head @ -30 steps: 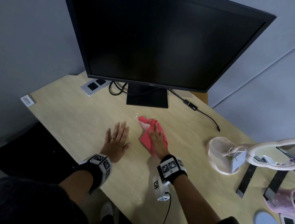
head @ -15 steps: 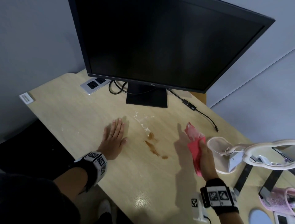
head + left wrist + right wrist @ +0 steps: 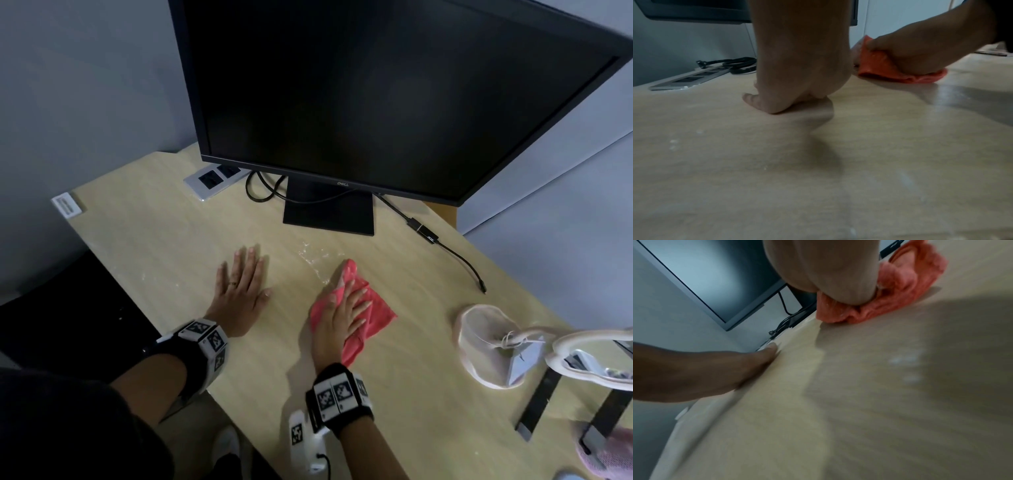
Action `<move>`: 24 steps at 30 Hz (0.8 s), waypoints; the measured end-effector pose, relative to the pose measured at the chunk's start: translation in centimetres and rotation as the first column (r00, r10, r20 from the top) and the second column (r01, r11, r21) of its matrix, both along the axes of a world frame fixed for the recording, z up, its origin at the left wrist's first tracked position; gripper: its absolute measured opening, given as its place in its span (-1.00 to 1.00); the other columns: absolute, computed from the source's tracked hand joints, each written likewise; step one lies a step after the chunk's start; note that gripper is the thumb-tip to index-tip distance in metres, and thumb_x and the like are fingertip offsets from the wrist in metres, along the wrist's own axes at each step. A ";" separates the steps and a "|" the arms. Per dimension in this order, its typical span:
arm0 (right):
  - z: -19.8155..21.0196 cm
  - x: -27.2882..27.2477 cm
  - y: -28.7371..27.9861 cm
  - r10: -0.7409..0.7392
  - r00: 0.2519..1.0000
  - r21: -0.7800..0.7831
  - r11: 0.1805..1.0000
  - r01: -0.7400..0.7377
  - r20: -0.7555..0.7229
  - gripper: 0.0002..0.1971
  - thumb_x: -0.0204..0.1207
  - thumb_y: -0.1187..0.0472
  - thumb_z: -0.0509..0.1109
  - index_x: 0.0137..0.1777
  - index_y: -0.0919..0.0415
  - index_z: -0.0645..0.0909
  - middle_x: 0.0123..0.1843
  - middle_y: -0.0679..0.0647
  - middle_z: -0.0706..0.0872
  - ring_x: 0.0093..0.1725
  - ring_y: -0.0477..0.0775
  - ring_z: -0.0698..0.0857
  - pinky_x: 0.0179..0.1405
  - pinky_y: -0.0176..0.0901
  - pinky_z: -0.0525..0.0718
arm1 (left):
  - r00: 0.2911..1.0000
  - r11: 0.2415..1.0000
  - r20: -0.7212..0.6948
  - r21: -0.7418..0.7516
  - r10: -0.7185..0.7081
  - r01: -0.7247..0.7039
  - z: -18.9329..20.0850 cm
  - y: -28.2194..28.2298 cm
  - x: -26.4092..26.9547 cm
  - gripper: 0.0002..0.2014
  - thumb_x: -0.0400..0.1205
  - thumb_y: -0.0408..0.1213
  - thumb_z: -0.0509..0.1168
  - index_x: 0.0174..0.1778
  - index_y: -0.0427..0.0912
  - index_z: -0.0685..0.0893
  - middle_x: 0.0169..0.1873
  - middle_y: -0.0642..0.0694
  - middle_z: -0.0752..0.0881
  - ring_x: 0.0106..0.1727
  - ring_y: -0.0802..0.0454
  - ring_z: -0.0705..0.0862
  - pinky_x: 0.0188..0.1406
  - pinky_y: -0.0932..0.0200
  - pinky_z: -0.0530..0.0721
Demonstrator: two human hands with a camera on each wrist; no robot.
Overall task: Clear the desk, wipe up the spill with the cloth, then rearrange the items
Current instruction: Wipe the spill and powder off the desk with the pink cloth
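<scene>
A red cloth (image 3: 380, 317) lies crumpled on the pale wooden desk (image 3: 154, 240) in front of the monitor. My right hand (image 3: 346, 315) presses flat on it with straight, spread fingers. Just beyond the cloth a wet, clear streak of spill (image 3: 313, 255) glistens; whatever lies under the cloth is hidden. My left hand (image 3: 241, 291) rests flat on the bare desk to the left, holding nothing. The left wrist view shows the left palm (image 3: 797, 73) on the wood and the cloth (image 3: 879, 68) under the other hand. The right wrist view shows the cloth (image 3: 900, 296) bunched under the palm.
A black monitor (image 3: 376, 96) on its stand base (image 3: 329, 216) fills the back. A socket panel (image 3: 214, 180) sits at back left, and a cable with an adapter (image 3: 423, 233) trails right. Pale pink items (image 3: 486, 346) and black stand legs (image 3: 537, 404) crowd the right side.
Half a second ago my right hand held the cloth lifted off to the right and brown spill marks showed. Now it presses the cloth down over that spot. My left hand has stayed put.
</scene>
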State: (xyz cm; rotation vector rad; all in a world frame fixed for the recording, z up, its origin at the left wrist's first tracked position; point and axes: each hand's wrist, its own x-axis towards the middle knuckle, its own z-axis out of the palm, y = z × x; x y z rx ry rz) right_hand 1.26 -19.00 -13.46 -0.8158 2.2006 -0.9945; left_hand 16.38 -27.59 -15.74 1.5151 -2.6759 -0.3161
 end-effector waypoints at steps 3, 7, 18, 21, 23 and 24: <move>0.1 0.7 -2.9 -0.035 0.999 0.002 0.999 0.035 0.020 -0.33 0.56 -0.15 -0.27 0.65 0.04 -0.29 0.66 -0.03 -0.41 0.59 -0.06 -0.47 0.48 -0.12 -0.56 | 1.000 1.000 0.008 0.001 -0.003 0.003 -0.1 0.0 0.0 -0.35 0.66 0.06 -0.16 0.58 -0.25 0.32 0.60 -0.30 0.29 0.58 -0.35 0.31 0.41 -0.42 0.40; -0.4 0.4 -6.0 0.063 0.997 0.035 0.997 -0.062 -0.033 -0.45 0.73 0.03 -0.18 0.65 0.08 -0.26 0.69 0.02 -0.34 0.63 0.01 -0.40 0.51 -0.10 -0.52 | 1.000 1.000 0.006 0.011 0.002 -0.002 -0.2 -0.1 0.1 -0.31 0.70 0.09 -0.35 0.59 -0.24 0.30 0.60 -0.29 0.28 0.59 -0.34 0.29 0.42 -0.43 0.37; -2.9 -2.6 -7.5 0.661 0.562 0.124 0.695 -0.708 -0.498 -0.22 0.55 0.08 0.01 0.59 -0.03 -0.46 0.61 -0.14 -0.54 0.59 -0.04 -0.50 0.60 0.21 -0.33 | 1.000 0.999 -0.011 0.050 -0.002 0.002 -0.1 -0.1 0.0 -0.28 0.71 0.07 -0.41 0.56 -0.28 0.35 0.57 -0.30 0.35 0.56 -0.34 0.35 0.39 -0.41 0.40; -2.1 -2.9 -6.9 0.712 0.392 0.168 0.578 -0.799 -0.582 -0.10 0.41 0.06 0.22 0.66 0.06 -0.24 0.68 0.03 -0.35 0.66 0.11 -0.33 0.61 0.09 -0.36 | 1.000 0.995 0.017 0.093 -0.025 0.023 -0.2 -0.5 0.1 -0.26 0.70 0.10 -0.40 0.54 -0.35 0.34 0.55 -0.34 0.38 0.55 -0.35 0.37 0.34 -0.43 0.42; -1.2 -3.2 -5.5 0.722 0.468 0.139 0.606 -0.783 -0.509 -0.27 0.44 0.09 0.32 0.60 0.18 0.16 0.68 0.16 0.06 0.68 0.15 0.01 0.64 0.09 -0.09 | 0.999 0.993 0.030 0.118 -0.028 0.024 -0.4 -0.7 0.2 -0.24 0.69 0.13 -0.40 0.52 -0.37 0.31 0.54 -0.36 0.39 0.58 -0.30 0.29 0.32 -0.43 0.45; -0.6 -3.4 -4.6 0.682 0.601 0.086 0.688 -0.720 -0.417 -0.39 0.48 0.11 0.37 0.51 0.22 0.32 0.61 0.22 0.28 0.62 0.18 0.25 0.62 0.09 0.12 | 0.999 0.993 0.031 0.118 -0.029 0.025 -0.4 -0.8 0.3 -0.25 0.68 0.14 -0.40 0.52 -0.37 0.28 0.54 -0.36 0.38 0.62 -0.26 0.20 0.31 -0.43 0.45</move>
